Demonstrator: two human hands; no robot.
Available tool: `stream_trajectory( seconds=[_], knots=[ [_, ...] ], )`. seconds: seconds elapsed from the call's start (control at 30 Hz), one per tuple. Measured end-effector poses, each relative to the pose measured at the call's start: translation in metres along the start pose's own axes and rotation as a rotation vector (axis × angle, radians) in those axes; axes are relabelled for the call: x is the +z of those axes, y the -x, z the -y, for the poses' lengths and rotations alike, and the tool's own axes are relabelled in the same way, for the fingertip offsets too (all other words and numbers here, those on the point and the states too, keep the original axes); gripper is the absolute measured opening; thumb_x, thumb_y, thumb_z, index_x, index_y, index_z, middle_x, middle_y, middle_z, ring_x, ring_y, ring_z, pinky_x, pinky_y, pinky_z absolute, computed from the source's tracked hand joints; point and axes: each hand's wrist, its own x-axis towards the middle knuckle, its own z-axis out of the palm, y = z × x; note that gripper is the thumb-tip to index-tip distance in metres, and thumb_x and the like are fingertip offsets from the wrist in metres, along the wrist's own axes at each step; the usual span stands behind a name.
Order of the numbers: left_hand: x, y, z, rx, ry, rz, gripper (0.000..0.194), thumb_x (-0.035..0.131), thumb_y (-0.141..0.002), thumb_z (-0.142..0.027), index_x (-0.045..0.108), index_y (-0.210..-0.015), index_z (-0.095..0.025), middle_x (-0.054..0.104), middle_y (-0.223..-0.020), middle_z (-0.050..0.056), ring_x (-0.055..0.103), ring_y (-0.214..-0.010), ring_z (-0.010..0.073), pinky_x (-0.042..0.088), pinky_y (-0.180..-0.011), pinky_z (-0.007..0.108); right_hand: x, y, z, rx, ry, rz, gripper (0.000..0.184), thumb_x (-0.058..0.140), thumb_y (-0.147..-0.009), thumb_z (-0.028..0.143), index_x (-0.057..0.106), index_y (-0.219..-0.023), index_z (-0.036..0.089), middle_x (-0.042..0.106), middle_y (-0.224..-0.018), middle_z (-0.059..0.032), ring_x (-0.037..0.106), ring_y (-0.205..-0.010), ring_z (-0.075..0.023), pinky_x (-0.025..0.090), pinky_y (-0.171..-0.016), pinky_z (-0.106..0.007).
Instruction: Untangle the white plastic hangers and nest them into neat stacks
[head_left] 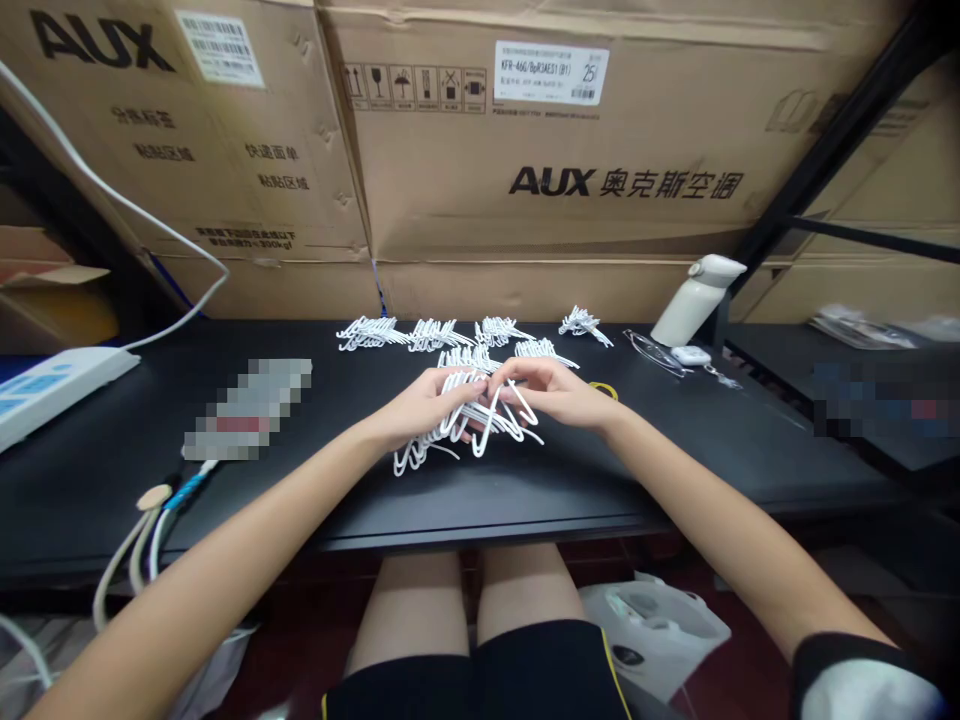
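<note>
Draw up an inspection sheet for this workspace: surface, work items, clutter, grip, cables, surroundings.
Surface: flat black tabletop, things along its back and sides.
Work items: bunches of thin white hook-ended rods lie beyond the hands; one held bunch.
Clutter: white cylindrical bottle, thin-framed glasses, small white rounded case at right; grey rectangular object, pixelated, at left.
Grip: left hand and right hand both on the held bunch.
Cables: curved white cable at the white-and-blue power strip; blue-and-white cable at the grey object.
Surroundings: brown cardboard cartons behind; whitish plastic bag below the tabletop.
</note>
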Motion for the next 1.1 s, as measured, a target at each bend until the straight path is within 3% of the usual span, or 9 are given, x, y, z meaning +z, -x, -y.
stream_trajectory(
  seconds=[0.13, 0.27, 0.37, 0.57, 0.7, 0.93, 1.1],
  knots=[
    [0.0, -0.001, 0.001, 0.016, -0.006, -0.073, 0.033, 0.061, -0.081, -0.045, 0.061, -0.095, -0.015, 0.069, -0.085, 0.006, 0.069, -0.068, 0.0181, 0.055, -0.053, 0.026, 0.005, -0.002, -0.001, -0.012, -0.021, -0.077, 0.021, 0.065, -0.081, 0.038, 0.064, -0.088, 0.018, 0.063, -0.083, -0.0008, 0.051, -0.054, -0.0068, 0.046, -0.051, -0.022],
    [0.001, -0.001, 0.0, 0.075, -0.024, -0.06, 0.033, 0.058, -0.083, -0.045, 0.06, -0.093, -0.014, 0.067, -0.076, 0.004, 0.067, -0.065, 0.0166, 0.053, -0.053, 0.024, 0.011, -0.007, -0.01, 0.007, -0.074, -0.214, 0.022, 0.067, -0.078, 0.037, 0.064, -0.09, 0.019, 0.059, -0.073, 0.0018, 0.048, -0.052, -0.0066, 0.045, -0.05, -0.021],
    [0.003, -0.001, 0.0, 0.072, -0.021, -0.056, 0.037, 0.055, -0.084, -0.047, 0.059, -0.1, -0.015, 0.069, -0.08, 0.005, 0.068, -0.065, 0.0174, 0.054, -0.054, 0.026, 0.016, -0.009, -0.018, 0.062, -0.171, -0.279, 0.025, 0.069, -0.077, 0.038, 0.063, -0.091, 0.019, 0.06, -0.069, 0.0025, 0.05, -0.052, -0.0076, 0.046, -0.05, -0.021],
    [0.006, 0.001, 0.0, 0.094, -0.055, -0.044, 0.04, 0.053, -0.085, -0.049, 0.055, -0.107, -0.015, 0.069, -0.084, 0.007, 0.068, -0.061, 0.018, 0.054, -0.052, 0.027, 0.023, -0.01, -0.023, 0.132, -0.307, -0.306, 0.027, 0.072, -0.073, 0.036, 0.064, -0.091, 0.018, 0.063, -0.072, 0.0006, 0.055, -0.06, -0.0089, 0.045, -0.056, -0.021],
    [0.006, 0.001, 0.0, 0.092, -0.057, -0.059, 0.038, 0.055, -0.085, -0.048, 0.054, -0.106, -0.016, 0.068, -0.082, 0.006, 0.069, -0.062, 0.0191, 0.054, -0.051, 0.027, 0.027, -0.011, -0.021, 0.159, -0.343, -0.393, 0.029, 0.076, -0.069, 0.035, 0.065, -0.089, 0.018, 0.066, -0.074, -0.0003, 0.057, -0.061, -0.0104, 0.046, -0.058, -0.023],
    [0.006, 0.0, -0.001, 0.036, 0.002, -0.09, 0.039, 0.06, -0.083, -0.043, 0.057, -0.11, -0.015, 0.069, -0.084, 0.007, 0.069, -0.068, 0.02, 0.056, -0.053, 0.029, 0.027, -0.012, -0.023, 0.114, -0.31, -0.456, 0.027, 0.075, -0.069, 0.035, 0.066, -0.087, 0.019, 0.069, -0.078, -0.0017, 0.061, -0.066, -0.0114, 0.049, -0.064, -0.025],
    [0.006, -0.001, -0.002, 0.019, 0.011, -0.18, 0.041, 0.064, -0.079, -0.043, 0.06, -0.109, -0.015, 0.068, -0.083, 0.006, 0.065, -0.062, 0.0151, 0.056, -0.051, 0.026, 0.026, -0.013, -0.027, 0.09, -0.313, -0.491, 0.026, 0.076, -0.067, 0.036, 0.065, -0.085, 0.019, 0.069, -0.08, -0.0015, 0.063, -0.07, -0.0131, 0.052, -0.068, -0.027]
  ],
)
